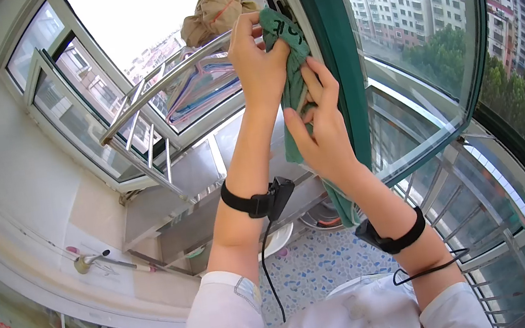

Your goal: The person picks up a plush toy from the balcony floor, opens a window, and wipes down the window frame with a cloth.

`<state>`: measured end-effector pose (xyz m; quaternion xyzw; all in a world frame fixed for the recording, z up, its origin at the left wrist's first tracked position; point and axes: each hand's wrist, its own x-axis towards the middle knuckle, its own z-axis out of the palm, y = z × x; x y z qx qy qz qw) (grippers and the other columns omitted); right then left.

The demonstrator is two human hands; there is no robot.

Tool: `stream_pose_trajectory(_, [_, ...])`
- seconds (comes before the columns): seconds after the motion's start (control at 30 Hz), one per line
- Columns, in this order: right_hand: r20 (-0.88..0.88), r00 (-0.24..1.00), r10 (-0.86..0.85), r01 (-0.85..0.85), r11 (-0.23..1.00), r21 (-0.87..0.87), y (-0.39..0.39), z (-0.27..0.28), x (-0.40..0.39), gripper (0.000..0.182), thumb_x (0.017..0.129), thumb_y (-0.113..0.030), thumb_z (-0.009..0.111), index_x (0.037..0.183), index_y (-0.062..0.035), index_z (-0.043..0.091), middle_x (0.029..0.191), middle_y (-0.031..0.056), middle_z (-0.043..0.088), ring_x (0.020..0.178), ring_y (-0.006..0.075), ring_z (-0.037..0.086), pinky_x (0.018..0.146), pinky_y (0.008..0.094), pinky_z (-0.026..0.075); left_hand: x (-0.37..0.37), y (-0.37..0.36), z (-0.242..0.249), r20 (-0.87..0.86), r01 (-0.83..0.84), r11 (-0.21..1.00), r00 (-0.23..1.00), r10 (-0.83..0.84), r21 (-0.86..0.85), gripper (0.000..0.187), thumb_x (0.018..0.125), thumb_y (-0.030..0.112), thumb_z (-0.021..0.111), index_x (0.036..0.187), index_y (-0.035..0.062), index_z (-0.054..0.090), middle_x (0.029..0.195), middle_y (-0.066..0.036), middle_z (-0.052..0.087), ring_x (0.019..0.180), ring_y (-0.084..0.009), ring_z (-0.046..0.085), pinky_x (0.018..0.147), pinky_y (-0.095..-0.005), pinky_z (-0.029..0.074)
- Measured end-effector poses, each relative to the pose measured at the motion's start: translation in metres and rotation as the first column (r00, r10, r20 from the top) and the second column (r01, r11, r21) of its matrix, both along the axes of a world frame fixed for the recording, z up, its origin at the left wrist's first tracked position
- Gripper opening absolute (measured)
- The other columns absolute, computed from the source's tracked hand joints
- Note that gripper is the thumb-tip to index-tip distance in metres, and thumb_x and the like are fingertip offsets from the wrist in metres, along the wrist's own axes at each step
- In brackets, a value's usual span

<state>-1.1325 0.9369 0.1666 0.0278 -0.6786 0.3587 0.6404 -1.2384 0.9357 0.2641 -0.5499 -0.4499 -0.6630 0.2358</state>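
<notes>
A crumpled green cloth (292,85) with dark markings near its top is bunched against the edge of an upright window frame (325,39). My left hand (259,62) grips its upper part, with the thumb pressed into the folds. Lower down, my right hand (322,124) has its bent fingers closed on the cloth's right side. The cloth's lower end hangs behind my right wrist. Black straps with small devices and cables circle both forearms.
To the left runs a metal rail rack (151,99), with pink and blue hangers (197,92) and a tan bundled fabric (219,13) beyond it. An opened glass window pane (418,73) is on the right, above metal railings (479,206). A basin (324,216) sits on the speckled floor.
</notes>
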Motion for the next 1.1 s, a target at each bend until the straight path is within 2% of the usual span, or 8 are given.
stream_pose_trajectory(0.1, [0.031,0.998,-0.056,0.055,0.998,0.002,-0.005,-0.019,0.005,0.067,0.086,-0.002,0.058,0.143,0.0048,0.023,0.132,0.0341,0.045,0.119,0.0453,0.050,0.098,0.0440,0.041,0.001,-0.004,-0.015,-0.016,-0.048,0.991,0.999,0.046,-0.127,0.033,0.070,0.006,0.067,0.101,0.0039,0.055,0.093,-0.011,0.058,0.084,-0.0249,0.057,0.072,-0.0347,0.047])
stream_pose_trajectory(0.17, [0.093,0.994,-0.054,0.059,0.997,-0.051,-0.011,-0.033,0.011,0.066,0.086,-0.003,0.058,0.143,0.0048,0.024,0.132,0.0330,0.046,0.118,0.0451,0.050,0.099,0.0437,0.041,-0.005,-0.002,-0.038,-0.181,-0.122,0.984,0.979,0.098,-0.127,0.033,0.078,0.000,0.062,0.107,0.0040,0.048,0.090,-0.006,0.059,0.081,-0.0140,0.057,0.071,-0.0275,0.048])
stream_pose_trajectory(0.23, [0.148,0.987,-0.056,0.071,0.993,-0.096,-0.011,-0.039,0.014,0.066,0.086,-0.003,0.059,0.142,0.0049,0.025,0.132,0.0319,0.047,0.118,0.0449,0.050,0.099,0.0435,0.040,-0.003,-0.003,-0.052,-0.185,-0.120,0.983,0.978,0.093,-0.137,0.033,0.079,0.000,0.061,0.109,0.0040,0.046,0.092,-0.006,0.058,0.082,-0.0152,0.057,0.072,-0.0288,0.048])
stream_pose_trajectory(0.53, [0.177,0.981,-0.083,0.095,0.993,-0.064,-0.009,-0.039,0.023,0.066,0.086,-0.007,0.061,0.142,0.0042,0.028,0.133,0.0285,0.047,0.115,0.0435,0.051,0.097,0.0435,0.041,0.004,0.006,-0.068,-0.092,-0.115,0.993,0.989,0.112,-0.028,0.022,0.082,0.001,0.057,0.104,0.0009,0.052,0.087,-0.007,0.059,0.082,-0.0141,0.056,0.080,-0.0318,0.047])
stream_pose_trajectory(0.73, [0.197,0.972,-0.126,0.122,0.992,0.033,-0.017,-0.029,0.030,0.065,0.086,-0.007,0.062,0.143,0.0002,0.032,0.142,0.0266,0.039,0.121,0.0423,0.046,0.102,0.0444,0.037,0.008,0.005,-0.065,0.080,0.024,1.000,0.997,-0.022,-0.013,0.016,0.084,0.002,0.056,0.100,0.0006,0.054,0.087,-0.006,0.059,0.081,-0.0126,0.054,0.077,-0.0283,0.046])
stream_pose_trajectory(0.8, [0.165,0.963,-0.214,0.193,0.972,0.135,-0.021,-0.020,0.039,0.057,0.088,-0.004,0.060,0.140,0.0015,0.037,0.146,0.0252,0.037,0.125,0.0334,0.047,0.089,0.0334,0.045,0.004,0.011,-0.057,0.168,0.081,0.997,0.982,-0.082,0.013,0.016,0.079,0.002,0.061,0.094,0.0002,0.055,0.084,-0.009,0.058,0.077,-0.0175,0.055,0.069,-0.0309,0.045])
stream_pose_trajectory(0.9, [0.122,0.947,-0.296,0.269,0.942,0.202,-0.025,-0.008,0.051,0.055,0.084,-0.005,0.062,0.135,0.0006,0.043,0.144,0.0235,0.039,0.120,0.0410,0.046,0.101,0.0447,0.037,0.002,0.018,-0.024,0.075,0.112,0.980,0.989,-0.126,0.167,0.018,0.075,0.001,0.065,0.090,0.0009,0.055,0.082,-0.008,0.059,0.075,-0.0173,0.056,0.070,-0.0304,0.046])
stream_pose_trajectory(1.1, [0.084,0.967,-0.241,0.220,0.953,0.206,-0.022,0.001,0.063,0.046,0.083,-0.004,0.062,0.127,-0.0003,0.051,0.134,0.0222,0.050,0.110,0.0383,0.053,0.096,0.0434,0.041,-0.007,0.006,0.010,-0.079,-0.044,0.998,0.996,0.047,0.043,0.035,0.064,0.006,0.075,0.092,0.0035,0.054,0.080,-0.006,0.057,0.070,-0.0194,0.056,0.063,-0.0310,0.048])
